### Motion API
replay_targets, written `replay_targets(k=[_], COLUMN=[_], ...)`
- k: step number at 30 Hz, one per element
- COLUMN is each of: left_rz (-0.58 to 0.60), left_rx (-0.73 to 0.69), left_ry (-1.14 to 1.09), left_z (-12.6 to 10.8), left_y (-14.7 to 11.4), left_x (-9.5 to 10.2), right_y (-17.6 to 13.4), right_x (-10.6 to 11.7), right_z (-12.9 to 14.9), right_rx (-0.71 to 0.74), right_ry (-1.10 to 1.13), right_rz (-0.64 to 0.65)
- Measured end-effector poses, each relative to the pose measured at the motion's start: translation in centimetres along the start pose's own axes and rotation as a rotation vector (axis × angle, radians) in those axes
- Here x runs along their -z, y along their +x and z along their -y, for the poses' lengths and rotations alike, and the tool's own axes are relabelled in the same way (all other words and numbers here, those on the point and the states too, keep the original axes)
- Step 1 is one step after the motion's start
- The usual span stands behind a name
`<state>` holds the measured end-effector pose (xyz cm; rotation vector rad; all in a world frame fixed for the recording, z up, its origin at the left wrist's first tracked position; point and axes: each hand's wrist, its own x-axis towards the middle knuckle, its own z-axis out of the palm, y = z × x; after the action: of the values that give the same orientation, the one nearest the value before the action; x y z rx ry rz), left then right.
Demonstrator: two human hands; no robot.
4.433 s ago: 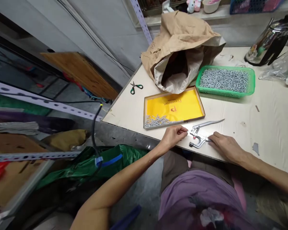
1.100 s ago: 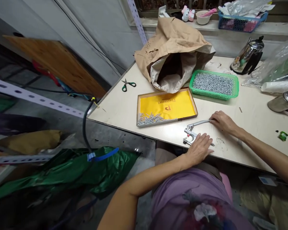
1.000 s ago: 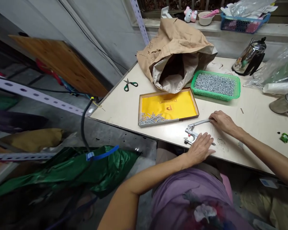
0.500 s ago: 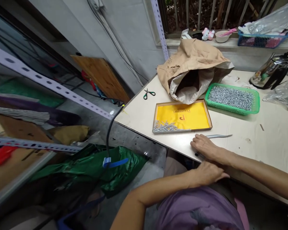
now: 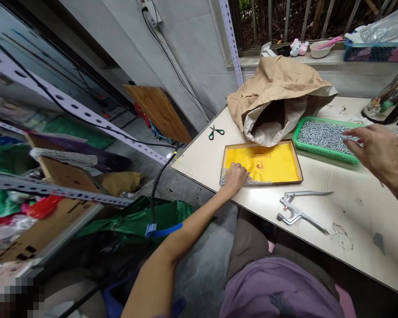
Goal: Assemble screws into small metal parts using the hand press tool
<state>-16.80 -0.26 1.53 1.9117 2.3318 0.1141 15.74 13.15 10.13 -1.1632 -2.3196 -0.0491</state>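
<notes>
Silvery metal pins (image 5: pixel 252 180) remain in this yellow-lined cardboard tray (image 5: pixel 283 163); left hand (image 5: pixel 236 176) there, grip hidden; right hand (image 5: pixel 378 148), fingers parted.

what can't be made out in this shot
In the head view:
What the left hand holds in the shallow box, if anything: its back covers the spot.
Whether the right hand pinches anything at the green basket: too small to tell.
Inside of the paper bag: lost in shadow.
Right side of the kettle: cut off by the picture's right edge.
</notes>
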Motion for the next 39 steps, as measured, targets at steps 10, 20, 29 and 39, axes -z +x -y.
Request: replay_targets(k=[10, 20, 29, 39], left_rz=[0.214, 0.187, 0.156, 0.498], left_rx=[-0.086, -0.007, 0.063, 0.208], left_ry=[0.224, 0.062, -0.709, -0.833], left_z=[-0.4, 1.0, -2.3, -8.9], left_y=[2.6, 2.9, -1.2, -5.6], left_x=[-0.3, 0.6, 0.8, -3.6], right_y=[-12.2, -16.3, -16.4, -15.9], right_x=[-3.6, -4.5, -5.3, -4.7], right_z=[4.6, 5.7, 6.2, 6.7], right_rx=[0.173, 0.165, 0.145, 0.11], right_ry=[0.293, 0.159, 0.07, 0.035], right_rz=[0.501, 0.548, 0.668, 0.782])
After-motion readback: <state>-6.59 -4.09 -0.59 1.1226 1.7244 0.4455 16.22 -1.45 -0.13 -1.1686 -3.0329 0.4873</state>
